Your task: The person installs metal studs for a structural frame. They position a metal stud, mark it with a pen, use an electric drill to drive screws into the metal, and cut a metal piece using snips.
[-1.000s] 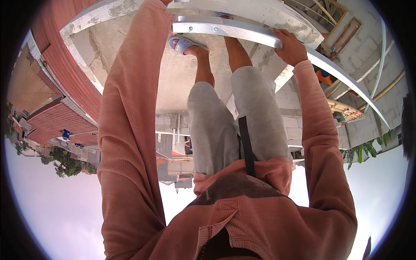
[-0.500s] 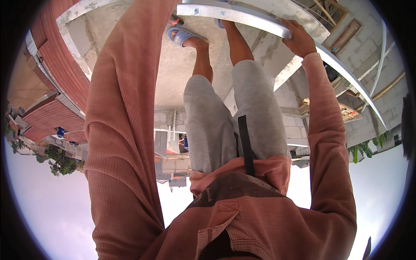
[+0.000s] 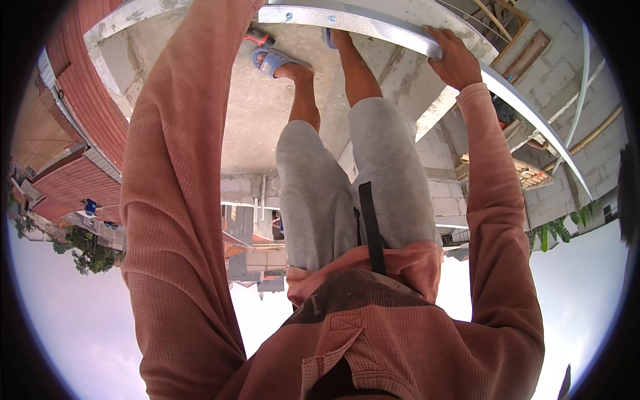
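A silver metal channel [image 3: 380,30] with two screw heads on its face crosses the top of the head view. My right hand [image 3: 457,60] is closed round it near its right end, fingers over the upper edge. A longer, pale metal strip [image 3: 533,120] runs from behind that hand down to the right. My left arm [image 3: 177,133] reaches up past the top edge, so my left hand is out of sight. On the concrete floor, beside my blue sandal [image 3: 272,61], lies a tool with a red and black handle [image 3: 259,38]; its kind is unclear.
I stand on a bare concrete slab [image 3: 257,120] with a raised edge. Red metal roofs [image 3: 93,100] lie beyond it to the left. Grey block walls [image 3: 573,73], timber pieces [image 3: 527,57] and a wooden pallet-like frame [image 3: 533,177] are on the right.
The view has shifted slightly, and the channel and my right hand sit a little further left in it. More of the red and black tool shows. My right hand's grip is unchanged.
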A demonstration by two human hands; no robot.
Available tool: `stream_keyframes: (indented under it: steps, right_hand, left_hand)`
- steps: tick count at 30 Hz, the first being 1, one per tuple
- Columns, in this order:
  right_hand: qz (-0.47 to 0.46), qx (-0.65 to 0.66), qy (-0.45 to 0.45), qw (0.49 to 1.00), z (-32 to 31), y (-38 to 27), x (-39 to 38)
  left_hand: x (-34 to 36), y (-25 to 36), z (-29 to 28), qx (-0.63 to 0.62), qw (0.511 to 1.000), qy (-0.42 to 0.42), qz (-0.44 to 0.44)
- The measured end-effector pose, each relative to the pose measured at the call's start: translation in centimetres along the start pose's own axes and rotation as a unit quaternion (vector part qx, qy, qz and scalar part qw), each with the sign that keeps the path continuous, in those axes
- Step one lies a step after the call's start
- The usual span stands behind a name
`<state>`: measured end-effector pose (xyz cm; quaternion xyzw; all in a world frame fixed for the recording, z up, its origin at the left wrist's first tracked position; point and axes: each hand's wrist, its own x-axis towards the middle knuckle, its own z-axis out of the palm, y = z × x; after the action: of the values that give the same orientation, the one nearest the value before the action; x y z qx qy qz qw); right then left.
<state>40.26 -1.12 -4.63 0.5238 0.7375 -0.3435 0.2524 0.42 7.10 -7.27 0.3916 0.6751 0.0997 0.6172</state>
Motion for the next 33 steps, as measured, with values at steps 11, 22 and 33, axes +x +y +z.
stream_keyframes:
  steps: [11, 22, 33]
  right_hand:
    - [-0.031, -0.004, 0.048, 0.998, -0.2, 1.5, 2.0]
    - [-0.036, -0.031, 0.065, 0.997, -0.1, 1.9, 1.8]
    - [-0.018, -0.021, 0.074, 0.997, -0.9, 1.0, 1.3]
  left_hand:
    - [-0.6, -0.1, 0.7, 0.057, 0.991, 0.076, -0.092]
    - [2.8, -2.8, 0.5, 0.043, 0.995, 0.025, -0.086]
    - [1.5, -1.0, 0.6, 0.129, 0.987, -0.002, -0.094]
